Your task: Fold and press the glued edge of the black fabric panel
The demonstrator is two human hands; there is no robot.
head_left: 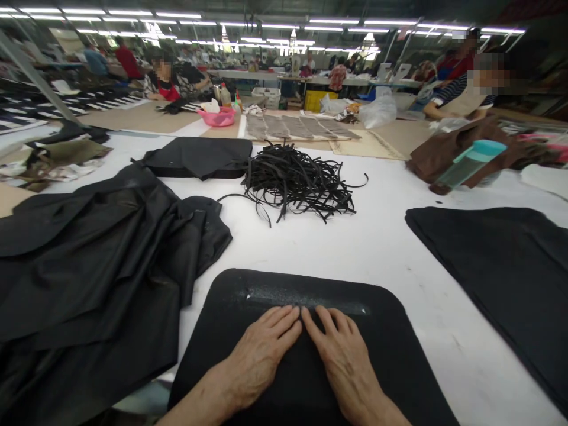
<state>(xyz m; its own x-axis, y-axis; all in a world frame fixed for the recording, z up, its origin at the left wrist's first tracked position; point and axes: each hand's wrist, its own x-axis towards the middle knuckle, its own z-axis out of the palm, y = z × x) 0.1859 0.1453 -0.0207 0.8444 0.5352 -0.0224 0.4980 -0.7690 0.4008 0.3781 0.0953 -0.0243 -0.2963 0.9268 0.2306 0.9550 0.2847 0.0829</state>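
A black panel with rounded corners [390, 349] lies before me on the white table. Flat on its surface rests my left hand [264, 349], fingers stretched forward. Beside it my right hand [344, 349] also presses down with fingers spread, and the fingertips of both hands nearly meet. Just beyond the fingertips runs a shiny strip [306, 300] with a small white mark near each end. Neither hand grips anything. The panel's near part is hidden by my forearms and the frame edge.
Crumpled black sheeting [102, 266] covers the left side. A heap of black strips [297, 180] and a black padded block [195, 157] lie farther back. Stacked black pieces [497, 260] sit at right, near a teal-lidded bottle [470, 165]. Two people work across the tables.
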